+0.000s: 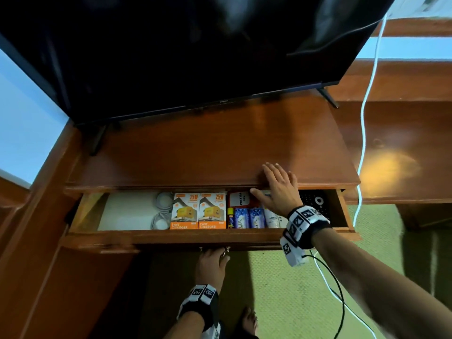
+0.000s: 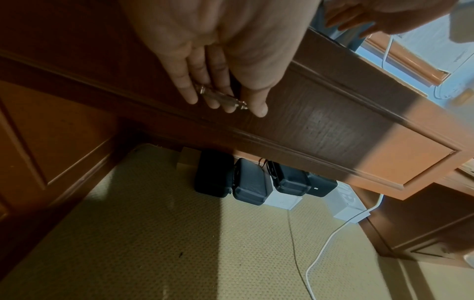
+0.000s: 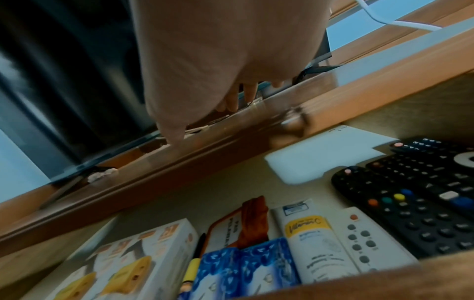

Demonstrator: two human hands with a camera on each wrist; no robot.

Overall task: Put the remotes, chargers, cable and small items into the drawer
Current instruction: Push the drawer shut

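Nearest me, my left hand (image 1: pixel 212 261) grips the drawer (image 1: pixel 171 237) handle (image 2: pixel 221 97); my right hand (image 1: pixel 277 189) lies flat, fingers apart, above it on the bench (image 1: pixel 220 148) edge; remotes (image 3: pixel 410 199), charger boxes (image 1: pixel 198 211), cable (image 1: pixel 162 211) sit inside; next, I judge, pushing shut.

Dim, warm | glare on desktop (image 1: pixel 389 165) | blurred edges, wide-angle distortion

A dark television (image 1: pixel 171 50) stands on a polished wooden cabinet (image 1: pixel 220 148). A white cord (image 1: pixel 367 113) hangs beside it. Black cases (image 2: pixel 251 182) sit on green carpet (image 1: pixel 281 289) below.
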